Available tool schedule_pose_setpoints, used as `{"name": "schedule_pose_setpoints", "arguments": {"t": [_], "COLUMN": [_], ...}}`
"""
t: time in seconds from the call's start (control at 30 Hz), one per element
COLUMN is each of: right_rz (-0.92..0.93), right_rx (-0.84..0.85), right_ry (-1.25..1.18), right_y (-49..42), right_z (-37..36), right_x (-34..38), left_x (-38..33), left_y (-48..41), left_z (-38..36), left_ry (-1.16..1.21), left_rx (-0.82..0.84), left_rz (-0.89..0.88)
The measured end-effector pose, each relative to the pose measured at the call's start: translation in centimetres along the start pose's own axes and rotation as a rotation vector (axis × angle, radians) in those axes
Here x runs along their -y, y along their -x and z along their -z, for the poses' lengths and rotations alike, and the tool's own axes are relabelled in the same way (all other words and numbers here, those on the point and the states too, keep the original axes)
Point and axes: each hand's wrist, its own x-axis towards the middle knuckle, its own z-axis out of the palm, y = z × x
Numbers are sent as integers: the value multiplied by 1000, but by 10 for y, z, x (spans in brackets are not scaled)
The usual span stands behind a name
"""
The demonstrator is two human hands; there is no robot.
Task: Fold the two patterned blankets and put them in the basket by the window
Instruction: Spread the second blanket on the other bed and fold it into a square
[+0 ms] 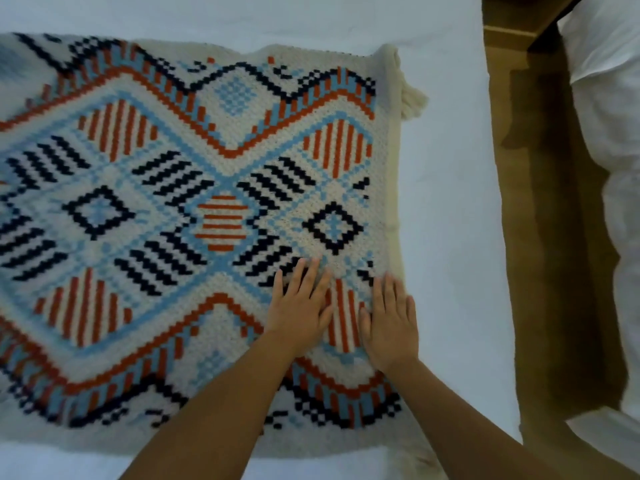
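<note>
A cream knitted blanket point(194, 209) with orange, light blue and dark navy diamond patterns lies spread flat on a white bed point(450, 209). A cream tassel point(412, 98) sticks out at its far right corner. My left hand point(299, 306) rests flat on the blanket near its right end, fingers apart. Just to its right, my right hand point(389, 322) also lies flat with fingers apart, close to the blanket's right edge. Neither hand grips the fabric. Only one blanket shows, and no basket is in view.
To the right of the bed runs a strip of brown carpeted floor point(547, 237). Beyond it lies a second bed with white bedding point(616, 168). A wooden piece of furniture point(509, 32) stands at the top right.
</note>
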Motion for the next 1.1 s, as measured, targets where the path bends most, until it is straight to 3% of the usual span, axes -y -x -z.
{"name": "schedule_pose_setpoints", "arguments": {"t": [0.1,0.23,0.47,0.7,0.93,1.1], "right_rz": [-77,-6,134,247,349,357], "right_rx": [8,-21,-42,-27,-31,-34], "right_ry": [-10,-2,19,0,58,-37], "right_y": [18,38,117,190,159,102], "right_z": [4,17,18,20,44,71], "right_x": [12,60,205,346,442,508], "left_x": [14,53,166,307,392,454], "left_y": [31,82,228,359,365,332], "left_z": [3,13,24,50,105,154], "left_ry": [19,7,-25,-80,-31,12], "left_rx": [1,-38,-150,-121,-149,-121], "left_rz": [31,90,207,345,384,398]}}
